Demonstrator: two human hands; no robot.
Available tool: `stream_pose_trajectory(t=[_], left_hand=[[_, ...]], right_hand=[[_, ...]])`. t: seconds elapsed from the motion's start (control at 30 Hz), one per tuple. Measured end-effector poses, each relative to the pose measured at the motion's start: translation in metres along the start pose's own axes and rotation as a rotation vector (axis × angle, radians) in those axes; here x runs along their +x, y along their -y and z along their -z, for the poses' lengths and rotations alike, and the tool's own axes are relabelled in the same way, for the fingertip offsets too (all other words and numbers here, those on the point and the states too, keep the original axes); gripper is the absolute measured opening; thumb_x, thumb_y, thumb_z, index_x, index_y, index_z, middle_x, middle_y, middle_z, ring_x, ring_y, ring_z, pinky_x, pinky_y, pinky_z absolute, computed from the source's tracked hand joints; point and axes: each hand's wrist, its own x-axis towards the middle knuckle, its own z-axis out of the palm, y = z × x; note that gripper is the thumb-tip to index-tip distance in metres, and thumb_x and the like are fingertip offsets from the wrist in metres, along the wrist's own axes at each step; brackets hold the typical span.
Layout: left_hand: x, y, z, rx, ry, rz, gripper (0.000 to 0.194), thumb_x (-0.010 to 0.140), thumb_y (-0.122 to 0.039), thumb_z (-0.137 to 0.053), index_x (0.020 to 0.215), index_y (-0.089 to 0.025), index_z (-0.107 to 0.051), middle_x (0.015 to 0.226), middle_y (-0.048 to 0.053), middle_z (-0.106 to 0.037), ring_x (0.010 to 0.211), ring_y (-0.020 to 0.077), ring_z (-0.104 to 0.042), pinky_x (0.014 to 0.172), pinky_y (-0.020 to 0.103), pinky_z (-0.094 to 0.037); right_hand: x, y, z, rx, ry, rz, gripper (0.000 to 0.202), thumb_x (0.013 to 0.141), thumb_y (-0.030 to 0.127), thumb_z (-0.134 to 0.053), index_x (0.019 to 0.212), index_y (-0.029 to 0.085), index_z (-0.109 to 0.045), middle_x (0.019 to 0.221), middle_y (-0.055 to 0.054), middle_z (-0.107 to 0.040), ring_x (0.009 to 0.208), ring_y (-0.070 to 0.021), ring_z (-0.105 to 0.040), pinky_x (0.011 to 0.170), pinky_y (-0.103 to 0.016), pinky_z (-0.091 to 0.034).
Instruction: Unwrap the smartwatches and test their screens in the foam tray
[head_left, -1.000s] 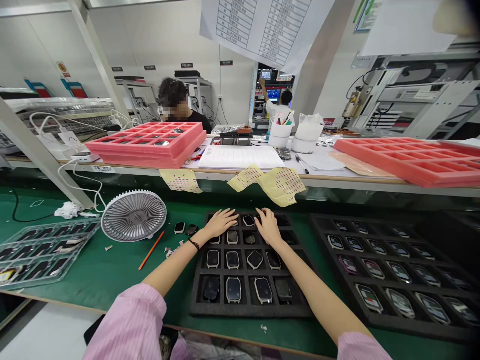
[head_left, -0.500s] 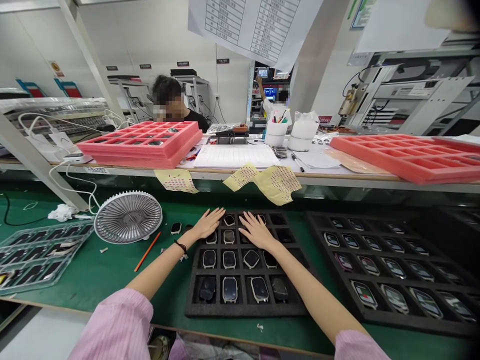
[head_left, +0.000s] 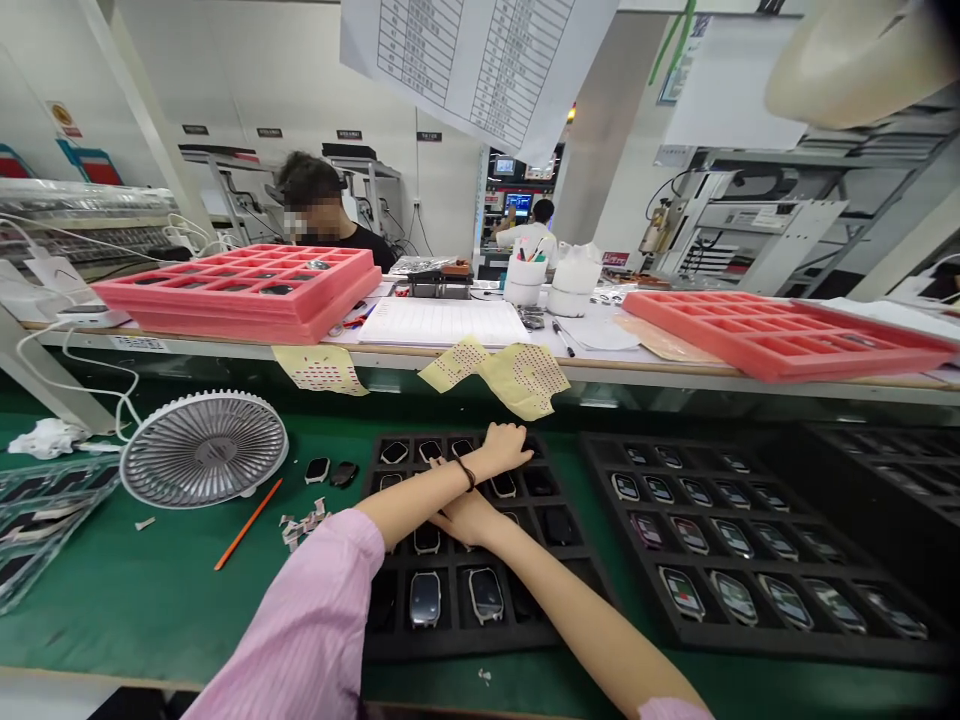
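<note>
Head view: the hanging printed sheet [head_left: 465,70] bears a ruled table, its characters too blurred to read, as are the dark wall labels [head_left: 349,134]. Over the black tray [head_left: 495,638] of watches [head_left: 425,600], the left forearm crosses above the right hand [head_left: 469,515], partly hiding its fingers; the left hand [head_left: 506,450] seems curled. Whether either grips anything, I cannot tell. A fan [head_left: 206,450] stands left.

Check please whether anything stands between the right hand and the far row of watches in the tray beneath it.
Yes: the left forearm crosses over the right hand, between most of it and the far row of watches. The height gap cannot be told.
</note>
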Motion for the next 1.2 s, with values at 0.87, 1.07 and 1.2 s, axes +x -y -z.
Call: stream_pose_trajectory(t=[0.87,1.07,1.2], left_hand=[[-0.003,-0.059,0.002,0.088,0.303,-0.076,0.031,0.064,-0.019,-0.081,0.089,-0.008,-0.067,0.096,0.018,-0.070,0.092,0.0303,-0.068,0.074,0.032,-0.053],[-0.014,-0.046,0.016,0.050,0.225,-0.125,0.037,0.067,-0.029,-0.080,0.098,-0.014,-0.066,0.099,0.012,-0.071,0.095,0.0270,-0.067,0.077,0.029,-0.052],[-0.029,-0.022,0.040,0.029,0.165,-0.113,0.033,0.075,-0.035,-0.071,0.102,-0.018,-0.065,0.101,0.005,-0.071,0.093,0.0209,-0.067,0.073,0.024,-0.051]], right_hand=[[0.002,-0.010,0.006,-0.108,0.107,0.022,0.061,0.089,0.030,-0.054,0.144,0.013,-0.034,0.155,-0.018,-0.017,0.144,-0.0327,-0.011,0.115,-0.055,-0.015],[-0.002,0.016,0.006,0.001,0.066,0.227,0.059,0.093,0.033,-0.049,0.145,0.013,-0.030,0.155,-0.016,-0.021,0.143,-0.0285,-0.017,0.116,-0.050,-0.015],[-0.005,0.030,0.006,0.126,0.011,0.382,0.052,0.097,0.039,-0.042,0.142,0.014,-0.037,0.149,-0.013,-0.036,0.138,-0.0259,-0.031,0.111,-0.041,-0.029]])
